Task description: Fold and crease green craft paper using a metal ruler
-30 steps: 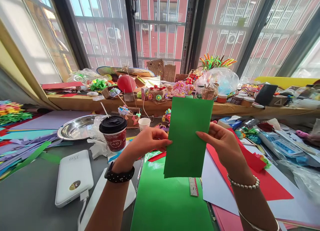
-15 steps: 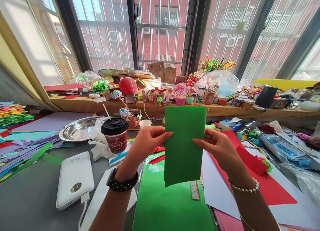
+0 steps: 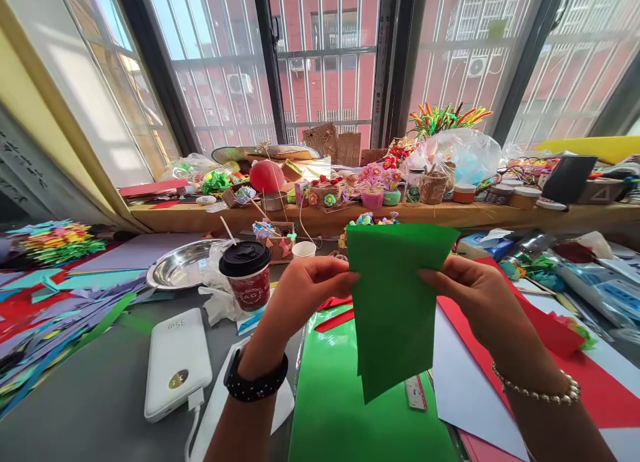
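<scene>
A folded sheet of green paper is held upright in the air, its lower edges slightly apart. My left hand pinches its left edge, thumb on the near face. At the right edge my right hand grips it the same way, the other fingers behind the sheet. Below it lies a larger glossy green sheet on the table. A short ruler rests on that sheet, partly hidden by the held paper. Red paper strips lie just beyond my left wrist.
Left of my arms are a white power bank with a cable, a lidded paper cup and a metal tray. Red paper and white sheets lie at right. Crafts crowd the windowsill.
The green paper has turned and tilted, its top now looking wider and its bottom corner pointing down. Both hands keep their hold. The whole view has shifted, so things appear further right.
</scene>
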Tool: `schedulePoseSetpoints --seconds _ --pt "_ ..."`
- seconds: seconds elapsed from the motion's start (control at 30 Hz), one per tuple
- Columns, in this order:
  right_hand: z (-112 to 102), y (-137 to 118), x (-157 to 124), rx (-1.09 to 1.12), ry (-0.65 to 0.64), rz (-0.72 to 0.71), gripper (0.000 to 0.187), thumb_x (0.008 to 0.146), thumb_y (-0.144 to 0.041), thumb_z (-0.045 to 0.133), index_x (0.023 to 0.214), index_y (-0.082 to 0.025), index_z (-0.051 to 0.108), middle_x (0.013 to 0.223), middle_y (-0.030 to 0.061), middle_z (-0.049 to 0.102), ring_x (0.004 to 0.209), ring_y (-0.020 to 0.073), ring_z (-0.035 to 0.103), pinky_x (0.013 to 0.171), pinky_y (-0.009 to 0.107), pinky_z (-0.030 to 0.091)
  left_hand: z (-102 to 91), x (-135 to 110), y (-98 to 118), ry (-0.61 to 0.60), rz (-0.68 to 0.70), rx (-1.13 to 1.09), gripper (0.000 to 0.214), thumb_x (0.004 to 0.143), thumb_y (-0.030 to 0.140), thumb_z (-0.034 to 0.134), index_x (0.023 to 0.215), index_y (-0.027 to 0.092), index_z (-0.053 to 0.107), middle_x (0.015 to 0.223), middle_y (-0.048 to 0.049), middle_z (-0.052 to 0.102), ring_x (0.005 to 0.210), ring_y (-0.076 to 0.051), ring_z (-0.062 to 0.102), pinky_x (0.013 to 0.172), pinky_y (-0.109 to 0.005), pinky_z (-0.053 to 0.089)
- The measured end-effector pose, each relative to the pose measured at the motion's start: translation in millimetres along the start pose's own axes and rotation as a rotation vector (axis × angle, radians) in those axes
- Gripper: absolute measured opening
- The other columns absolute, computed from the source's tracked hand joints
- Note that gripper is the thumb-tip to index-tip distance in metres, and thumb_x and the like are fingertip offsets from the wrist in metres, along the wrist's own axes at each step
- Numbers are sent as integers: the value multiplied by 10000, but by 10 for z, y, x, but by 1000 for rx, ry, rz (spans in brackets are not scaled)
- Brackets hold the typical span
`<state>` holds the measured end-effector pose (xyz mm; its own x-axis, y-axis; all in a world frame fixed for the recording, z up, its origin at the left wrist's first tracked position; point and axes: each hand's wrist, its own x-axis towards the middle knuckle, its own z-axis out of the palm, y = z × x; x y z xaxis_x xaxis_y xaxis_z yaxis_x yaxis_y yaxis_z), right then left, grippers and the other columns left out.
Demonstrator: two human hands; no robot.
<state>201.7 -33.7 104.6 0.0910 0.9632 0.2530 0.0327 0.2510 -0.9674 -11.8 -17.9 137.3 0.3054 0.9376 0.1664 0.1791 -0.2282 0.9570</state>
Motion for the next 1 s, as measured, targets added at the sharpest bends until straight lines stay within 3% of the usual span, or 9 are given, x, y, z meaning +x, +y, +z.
schedulePoseSetpoints --seconds 0.2,0.33,0.47,0.53,0.6,0.7,0.83,1.0 --pt "-22 -44 -16 -15 -5 -18 184 607 -354 703 727 -219 669 714 9 676 687 180 618 624 287 521 -3 -13 29 69 30 41 136 639 277 655 581 153 648 511 29 585 489 -81 537 468 -159 428" --pt "-10 -97 -43 -43 71 -88 142 608 -369 695 644 -238 652 668 7 669 648 178 618 574 275 527 15 -23 17 62 41 64 156 651 293 649 589 151 632 534 26 596 504 -85 543 465 -160 413" --pt "-18 -98 -58 -210 158 -138 167 608 -392 683 611 -231 638 610 7 652 581 172 600 480 251 496 -5 -27 -16 -31 41 159 201 687 344 615 680 144 630 639 -12 634 602 -130 591 531 -201 454" --pt "-27 -87 -63 -320 163 -138 215 611 -424 667 645 -212 648 592 7 643 535 161 581 429 238 461 -18 -36 -24 8 77 243 263 684 371 618 815 143 622 761 -43 651 696 -162 613 611 -244 486" --pt "-30 -82 -71 -444 136 -135 257 637 -452 635 680 -199 652 579 10 637 510 159 566 412 240 433 -15 -58 -15 171 204 377 433 656 376 649 1022 167 553 955 -69 625 841 -195 599 724 -305 490" --pt "-9 -91 -92 -635 71 -184 244 700 -437 578 700 -204 654 583 11 643 516 166 568 442 254 423 38 -121 32 350 529 660 625 646 312 681 1201 233 404 1189 -74 500 1081 -224 470 903 -391 396" --pt "67 -103 -149 -816 -41 -354 161 752 -323 536 724 -226 661 646 9 670 558 171 592 514 261 429 199 -224 102 209 842 948 404 732 236 610 1119 239 492 1157 -49 536 1133 -215 419 989 -442 287" --pt "162 -108 -268 -1014 -141 -567 237 803 -213 424 722 -223 646 687 39 673 554 166 595 485 243 387 374 -280 86 119 915 1138 159 806 152 489 917 173 601 821 -32 641 807 -165 568 906 -421 369"
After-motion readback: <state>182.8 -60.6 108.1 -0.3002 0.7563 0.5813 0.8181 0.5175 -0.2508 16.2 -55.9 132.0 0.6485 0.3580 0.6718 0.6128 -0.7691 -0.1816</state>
